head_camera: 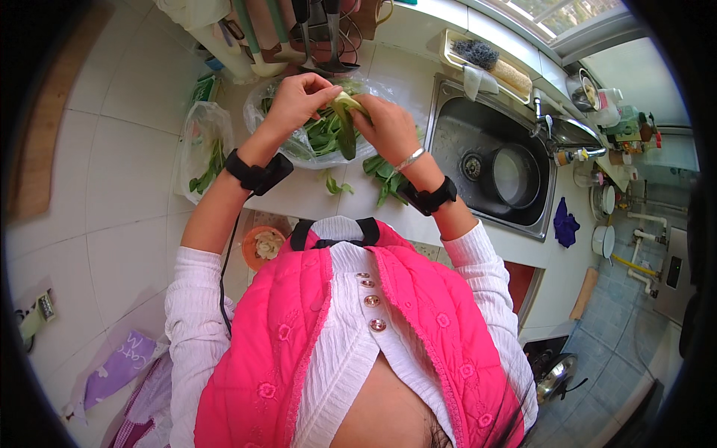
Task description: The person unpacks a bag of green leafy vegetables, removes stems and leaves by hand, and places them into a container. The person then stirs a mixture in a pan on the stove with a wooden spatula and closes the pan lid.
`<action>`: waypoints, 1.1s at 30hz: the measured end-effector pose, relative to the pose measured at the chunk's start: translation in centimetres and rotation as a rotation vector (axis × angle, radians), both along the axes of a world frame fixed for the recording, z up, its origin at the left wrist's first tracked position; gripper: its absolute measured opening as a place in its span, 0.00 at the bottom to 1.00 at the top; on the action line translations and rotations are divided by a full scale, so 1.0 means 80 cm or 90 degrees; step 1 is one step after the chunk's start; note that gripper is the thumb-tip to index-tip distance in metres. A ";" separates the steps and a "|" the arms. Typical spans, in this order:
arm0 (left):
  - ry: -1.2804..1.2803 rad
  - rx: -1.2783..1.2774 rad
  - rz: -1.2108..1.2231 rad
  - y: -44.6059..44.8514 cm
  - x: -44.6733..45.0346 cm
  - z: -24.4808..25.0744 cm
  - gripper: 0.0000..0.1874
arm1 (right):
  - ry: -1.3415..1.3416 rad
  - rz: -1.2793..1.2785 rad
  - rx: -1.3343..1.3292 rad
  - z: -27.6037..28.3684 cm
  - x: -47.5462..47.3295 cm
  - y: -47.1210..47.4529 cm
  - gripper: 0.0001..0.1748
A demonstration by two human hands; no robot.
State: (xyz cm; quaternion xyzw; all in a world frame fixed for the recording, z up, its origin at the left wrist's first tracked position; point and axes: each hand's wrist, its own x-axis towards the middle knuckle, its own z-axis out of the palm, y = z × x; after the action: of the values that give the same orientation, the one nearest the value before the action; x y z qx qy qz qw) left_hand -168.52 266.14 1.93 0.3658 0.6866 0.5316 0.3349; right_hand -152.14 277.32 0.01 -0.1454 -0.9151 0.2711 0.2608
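Both my hands meet over a clear plastic bag (302, 159) of leafy greens (322, 137) on the counter. My right hand (386, 123) grips a stalk of leafy green vegetable (347, 126), its pale base up and a dark leaf hanging down. The thumb and forefinger of my left hand (305, 101) are at the pale base; whether they pinch it I cannot tell. Below the hands, a small loose leaf (334, 185) lies near the counter's front edge. More loose greens (383, 173) rest under my right wrist. A second plastic bag (207, 126) with some greens stands at the left.
A steel sink (448, 89) at the right holds a dark round pot (515, 176). Ladles and spatulas (333, 53) hang behind the bag. A sponge tray (448, 53) stands behind the sink, and a purple cloth (566, 223) lies to its right. An orange bowl (249, 255) sits below the counter.
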 end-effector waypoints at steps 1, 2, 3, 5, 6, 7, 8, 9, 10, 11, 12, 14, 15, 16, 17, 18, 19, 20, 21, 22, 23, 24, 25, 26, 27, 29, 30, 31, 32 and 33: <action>0.006 -0.004 -0.005 0.000 -0.001 0.000 0.13 | 0.004 0.005 0.077 0.002 -0.001 0.003 0.09; 0.009 -0.007 -0.014 0.000 -0.001 0.000 0.13 | -0.028 0.005 0.109 0.005 -0.002 0.007 0.09; 0.092 0.003 -0.010 0.001 0.000 0.000 0.13 | -0.051 0.008 0.145 0.008 -0.002 0.010 0.09; 0.249 0.011 -0.004 0.004 0.004 0.002 0.13 | -0.081 0.015 0.189 0.014 -0.005 0.015 0.10; 0.359 0.028 0.008 0.006 0.007 0.003 0.12 | -0.088 0.018 0.198 0.016 -0.006 0.017 0.10; 0.467 0.036 0.024 0.007 0.011 0.003 0.12 | -0.113 0.019 0.203 0.019 -0.007 0.019 0.10; 0.578 0.060 0.042 0.009 0.014 0.003 0.12 | -0.099 0.008 0.202 0.021 -0.008 0.022 0.10; 0.565 0.043 0.049 0.012 0.015 0.003 0.12 | -0.103 -0.003 0.197 0.023 -0.008 0.025 0.10; 0.557 0.042 0.057 0.015 0.015 0.004 0.11 | -0.098 -0.017 0.194 0.025 -0.008 0.026 0.10; 0.549 0.041 0.064 0.018 0.015 0.004 0.11 | -0.104 -0.014 0.181 0.026 -0.007 0.028 0.10; 0.489 0.047 0.054 0.020 0.013 0.004 0.11 | -0.100 -0.011 0.172 0.028 -0.006 0.029 0.10; 0.371 0.059 0.035 0.024 0.005 0.006 0.12 | -0.067 -0.009 0.134 0.031 -0.005 0.032 0.11; 0.281 0.036 0.018 0.024 0.001 0.006 0.12 | -0.039 -0.009 0.103 0.033 -0.003 0.033 0.11; 0.192 0.012 0.001 0.023 -0.003 0.007 0.12 | -0.020 -0.009 0.068 0.034 -0.002 0.034 0.12; 0.099 -0.009 -0.020 0.023 -0.006 0.007 0.12 | -0.012 -0.004 0.069 0.035 -0.001 0.035 0.12; 0.092 -0.006 -0.019 0.022 -0.008 0.007 0.12 | -0.013 0.000 0.064 0.036 -0.001 0.035 0.12; 0.082 0.000 -0.022 0.022 -0.008 0.006 0.12 | -0.019 -0.002 0.056 0.036 0.001 0.036 0.13; 0.074 0.009 -0.018 0.022 -0.009 0.006 0.12 | -0.032 0.008 0.057 0.035 0.002 0.037 0.13; 0.084 0.010 -0.019 0.021 -0.009 0.006 0.12 | -0.051 0.013 0.058 0.033 0.003 0.039 0.13; 0.095 0.013 -0.012 0.020 -0.009 0.007 0.13 | -0.059 0.022 0.060 0.029 0.005 0.042 0.14; 0.105 0.014 -0.016 0.019 -0.010 0.007 0.13 | -0.094 0.022 0.045 0.023 0.008 0.046 0.13; 0.064 0.019 0.022 0.018 -0.014 0.009 0.13 | -0.119 0.027 0.031 0.016 0.014 0.053 0.13; 0.020 0.022 0.047 0.014 -0.020 0.013 0.13 | -0.120 0.043 0.026 0.005 0.021 0.060 0.13; -0.022 0.028 0.075 0.010 -0.026 0.016 0.13 | -0.123 0.017 -0.107 -0.008 0.029 0.068 0.13; -0.032 0.013 0.062 0.004 -0.033 0.019 0.13 | -0.102 0.006 -0.231 -0.022 0.035 0.078 0.13; -0.039 0.003 0.026 -0.007 -0.039 0.023 0.13 | -0.020 -0.004 -0.503 -0.058 0.052 0.098 0.13; -0.040 -0.006 0.017 -0.012 -0.040 0.025 0.13 | 0.007 -0.087 -0.614 -0.079 0.061 0.102 0.12; -0.047 -0.019 0.006 -0.017 -0.041 0.026 0.13 | 0.049 -0.156 -0.716 -0.102 0.069 0.101 0.11; -0.039 -0.026 -0.007 -0.020 -0.038 0.027 0.13 | 0.076 -0.270 -0.818 -0.124 0.074 0.099 0.10; -0.037 -0.038 -0.016 -0.023 -0.035 0.027 0.13 | 0.128 -0.261 -0.908 -0.147 0.079 0.090 0.10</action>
State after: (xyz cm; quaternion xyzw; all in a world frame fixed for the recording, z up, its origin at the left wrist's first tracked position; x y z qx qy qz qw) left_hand -171.31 264.33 4.05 0.3485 0.6877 0.5168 0.3721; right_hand -145.80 284.53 -11.73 -0.4212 -0.4439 0.7566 0.2307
